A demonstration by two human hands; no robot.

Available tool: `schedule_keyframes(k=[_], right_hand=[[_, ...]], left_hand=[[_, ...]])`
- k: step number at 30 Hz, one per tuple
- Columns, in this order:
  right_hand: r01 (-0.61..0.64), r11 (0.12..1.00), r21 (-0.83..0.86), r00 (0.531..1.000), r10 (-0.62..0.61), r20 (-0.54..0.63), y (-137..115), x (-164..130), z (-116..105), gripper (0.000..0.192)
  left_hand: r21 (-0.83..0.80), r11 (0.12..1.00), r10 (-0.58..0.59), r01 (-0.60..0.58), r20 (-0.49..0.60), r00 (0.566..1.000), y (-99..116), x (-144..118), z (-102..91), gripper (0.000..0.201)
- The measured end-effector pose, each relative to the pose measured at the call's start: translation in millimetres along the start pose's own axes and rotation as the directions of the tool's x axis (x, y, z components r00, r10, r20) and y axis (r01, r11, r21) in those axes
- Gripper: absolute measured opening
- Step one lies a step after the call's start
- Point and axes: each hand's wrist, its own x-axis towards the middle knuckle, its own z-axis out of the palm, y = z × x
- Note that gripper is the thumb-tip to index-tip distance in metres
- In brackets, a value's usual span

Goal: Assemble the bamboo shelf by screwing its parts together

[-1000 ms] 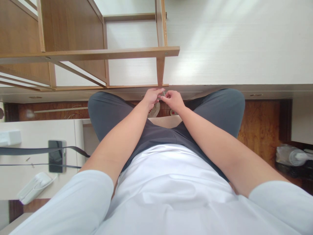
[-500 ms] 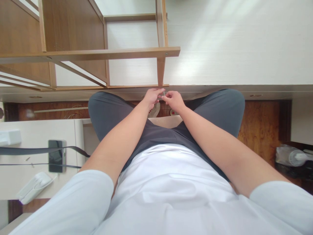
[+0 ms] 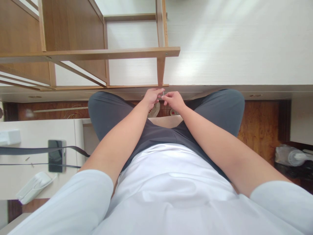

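My left hand (image 3: 152, 96) and my right hand (image 3: 174, 100) meet fingertip to fingertip at the near edge of the white desk (image 3: 232, 49), above my grey-trousered knees. Between the pinched fingers shows a small thin pale piece (image 3: 163, 94), too small to identify. The hands sit directly under the upright post (image 3: 160, 70) of a brown wooden shelf frame (image 3: 102, 54) that stands on the desk. My left fingers touch the frame's bottom rail.
A white side table (image 3: 29, 176) at the left carries a dark phone (image 3: 56, 156), a black strap (image 3: 36, 150) and a white device (image 3: 34, 187). A bag with plastic bottles (image 3: 290, 157) lies on the wooden floor at the right. My shoes (image 3: 154, 111) show below the hands.
My right hand's fingertips have shifted slightly towards my left hand. Everything else stays in place.
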Motion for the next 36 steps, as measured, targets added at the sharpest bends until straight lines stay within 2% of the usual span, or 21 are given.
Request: schedule_keyframes(k=[11, 19, 28, 36], right_hand=[[0.013, 0.997, 0.072, 0.999, -0.017, 0.049, 4.9, 2.7, -0.1, 0.032], [0.014, 0.997, 0.069, 0.997, -0.019, 0.068, 8.9, 5.7, 1.2, 0.04], [0.021, 0.997, 0.081, 0.996, -0.027, 0.081, 9.7, 5.7, 2.8, 0.038], [-0.003, 0.995, 0.102, 0.995, -0.007, 0.097, 7.2, 5.8, 3.2, 0.029]], left_hand=[[-0.009, 1.0, 0.001, -0.001, 0.005, 1.0, 0.9, -0.7, -1.1, 0.011], [-0.002, 1.0, 0.006, -0.006, 0.011, 1.0, -1.0, 0.8, -2.1, 0.012], [-0.001, 1.0, -0.002, 0.002, 0.008, 1.0, -1.1, 1.8, -1.9, 0.011], [-0.007, 1.0, 0.009, -0.009, 0.017, 1.0, -5.2, 6.4, -3.1, 0.015]])
